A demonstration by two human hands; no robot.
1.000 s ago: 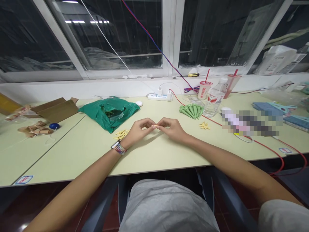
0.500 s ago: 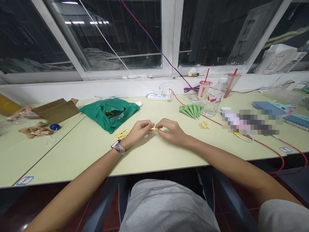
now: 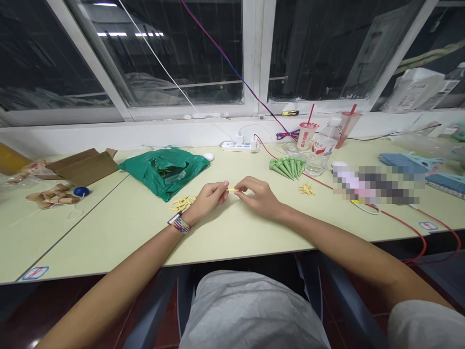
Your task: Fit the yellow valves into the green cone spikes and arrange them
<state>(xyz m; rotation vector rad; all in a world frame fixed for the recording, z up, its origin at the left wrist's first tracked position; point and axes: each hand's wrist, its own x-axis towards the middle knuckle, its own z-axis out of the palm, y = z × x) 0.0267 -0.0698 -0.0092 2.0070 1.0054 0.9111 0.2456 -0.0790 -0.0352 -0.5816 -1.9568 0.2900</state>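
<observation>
Between my two hands, just above the table, is a small thin yellow plastic piece [image 3: 232, 190], lying roughly level. My left hand [image 3: 209, 199] pinches its left end between thumb and fingers. My right hand [image 3: 258, 196] has its thumb and forefinger closed on the right end. Beside my left wrist lies a loose pile of similar yellow pieces [image 3: 181, 203], partly hidden by the hand. To the right sits a smaller cluster of yellow pieces [image 3: 307, 189]. Beyond it several pointed green plastic cones [image 3: 288, 167] lie fanned out.
A torn green plastic bag [image 3: 145, 172] lies behind the left pile. At the right stand a clear bottle [image 3: 321, 150] and a cup with a straw [image 3: 307, 136]. A white power strip [image 3: 240, 146] lies by the wall. Red cable [image 3: 399, 223] crosses the right side.
The fingertips have drawn slightly apart, so more of the yellow piece shows between them, now straighter. The piles and cones stay where they were.
</observation>
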